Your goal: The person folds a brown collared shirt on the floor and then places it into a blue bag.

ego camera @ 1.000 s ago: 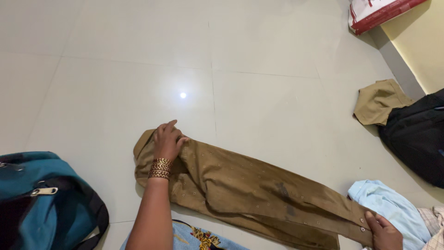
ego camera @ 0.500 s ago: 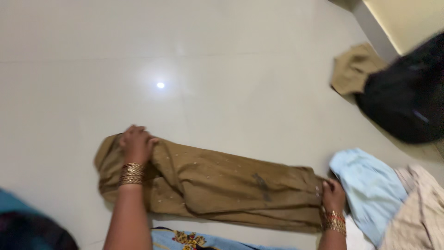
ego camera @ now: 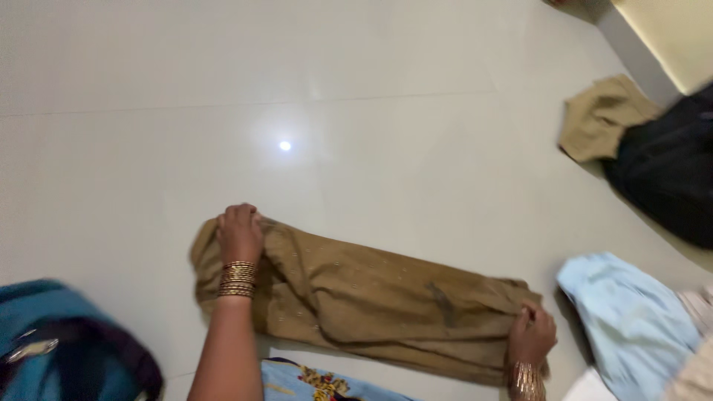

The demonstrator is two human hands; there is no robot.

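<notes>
Brown garment [ego camera: 371, 301] (both hands gripping ends)

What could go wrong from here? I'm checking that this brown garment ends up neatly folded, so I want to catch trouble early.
1. The left hand and right hand grip only the ends of the brown garment; its wrinkled middle may fold unevenly.
2. The light blue garment lies close to the right end and could get caught up.
3. The dark mark might end up on the outside.

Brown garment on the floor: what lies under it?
The brown garment lies on pale floor tile, pinned by the left hand and gripped by the right hand. Whatever is directly beneath is covered.
</notes>
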